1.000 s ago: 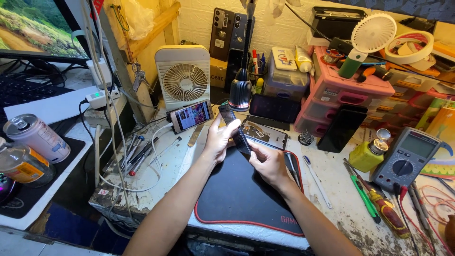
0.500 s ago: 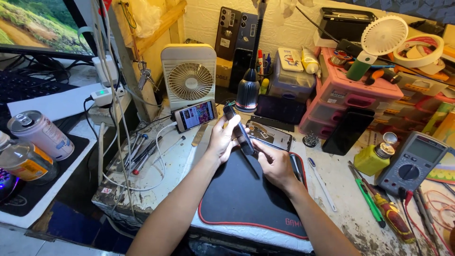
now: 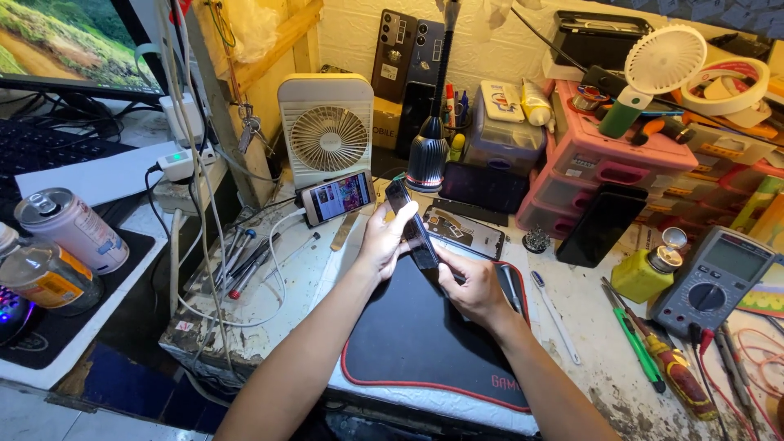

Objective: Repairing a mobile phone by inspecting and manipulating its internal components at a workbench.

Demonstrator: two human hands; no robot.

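Hands meet above the black mat point(image 3: 425, 343), left hand point(image 3: 380, 241) and right hand point(image 3: 469, 286) both gripping a tilted dark phone point(image 3: 411, 224)

A dark phone point(image 3: 411, 227) is held edge-up above a black work mat point(image 3: 425, 343) with a red border. Its upper part is gripped by the left hand point(image 3: 380, 242), and its lower end is pinched by the right hand point(image 3: 469, 286). An opened phone point(image 3: 461, 231) is laid flat just behind the hands. A lit phone point(image 3: 337, 197) is propped against a small white fan point(image 3: 327, 131). To the right, a yellow bottle point(image 3: 649, 271) and a grey multimeter point(image 3: 712, 278) are set on the worn bench. Two cans point(image 3: 57, 249) are seen at the left.
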